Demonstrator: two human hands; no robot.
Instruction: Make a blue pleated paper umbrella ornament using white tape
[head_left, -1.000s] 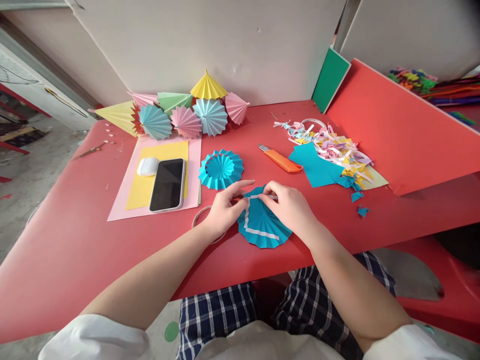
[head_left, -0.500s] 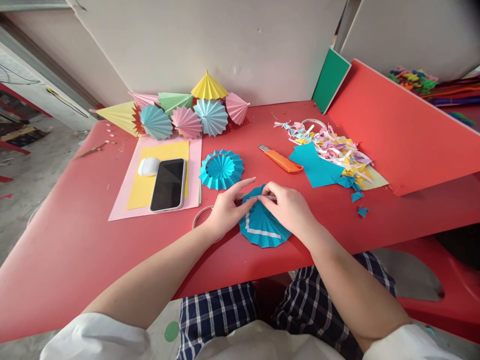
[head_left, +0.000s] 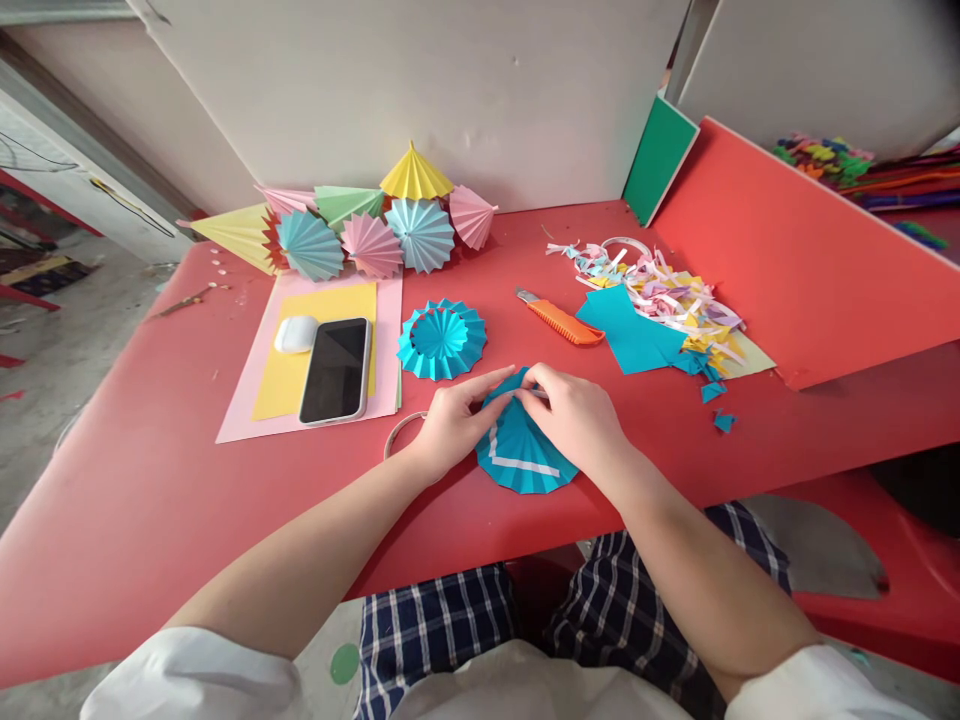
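A blue pleated paper fan circle [head_left: 529,450] lies on the red table before me, with white double-sided tape strips [head_left: 525,468] along part of it. My left hand [head_left: 457,415] grips its upper left edge, thumb pressed down and index finger stretched out. At the top of the circle my right hand [head_left: 574,410] pinches a thin white strip, partly hidden by the fingers. The two thumbs nearly meet there. Partly behind my left wrist lies a roll of tape [head_left: 396,432]. A second blue pleated paper piece [head_left: 442,341], ring-shaped with a raised middle, rests just beyond my left hand.
An orange utility knife [head_left: 561,319] lies beyond my right hand, blade out. Blue paper [head_left: 634,330] and a heap of paper scraps [head_left: 667,290] lie to its right. A phone [head_left: 336,370] sits on coloured sheets at left. Several paper umbrellas [head_left: 416,235] stand at the back.
Both hands stay at the top of the blue paper. My left index finger has lowered slightly towards the paper; otherwise the view has only shifted a little.
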